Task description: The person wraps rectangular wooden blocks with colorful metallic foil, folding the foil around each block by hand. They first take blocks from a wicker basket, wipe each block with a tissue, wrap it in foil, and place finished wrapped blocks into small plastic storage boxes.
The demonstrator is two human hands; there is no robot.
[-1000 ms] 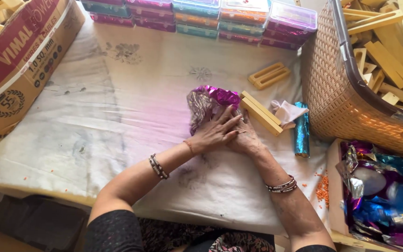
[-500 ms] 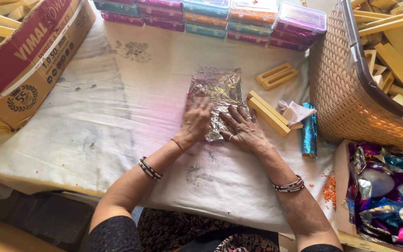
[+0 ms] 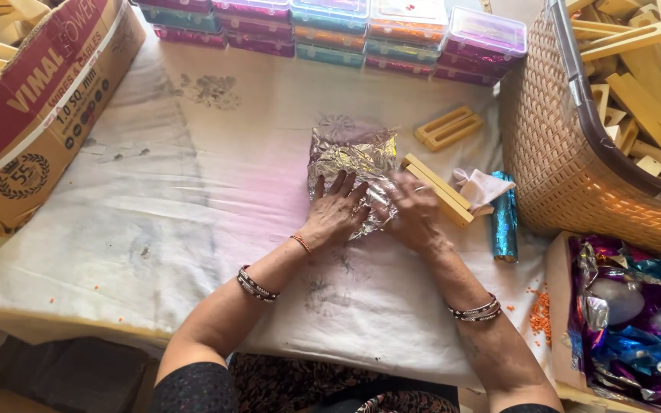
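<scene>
Crinkled silver foil (image 3: pixel 352 157) lies flat at the centre of the cloth-covered counter (image 3: pixel 193 229), with the left hand (image 3: pixel 334 214) open and spread palm-down on its near edge and the right hand (image 3: pixel 415 208) pressing beside it (blurred, but apparently flat too). To smooth it well, firm even strokes outward from the middle seem wisest, lest the sheet tear. A red-and-tan cardboard box (image 3: pixel 40 115) sits upper left, stacked clear plastic boxes (image 3: pixel 330 30) with coloured contents run along the top, and a blue foil roll (image 3: pixel 505 218) lies right of centre.

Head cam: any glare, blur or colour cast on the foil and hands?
Head view: the silver foil sheet glints with bright specular patches; the right hand is motion-blurred, the left hand sharper; a pinkish tint lies on the white cloth beside the foil; lighting is soft, shadows faint; the wicker basket bows slightly near the edge.
</scene>
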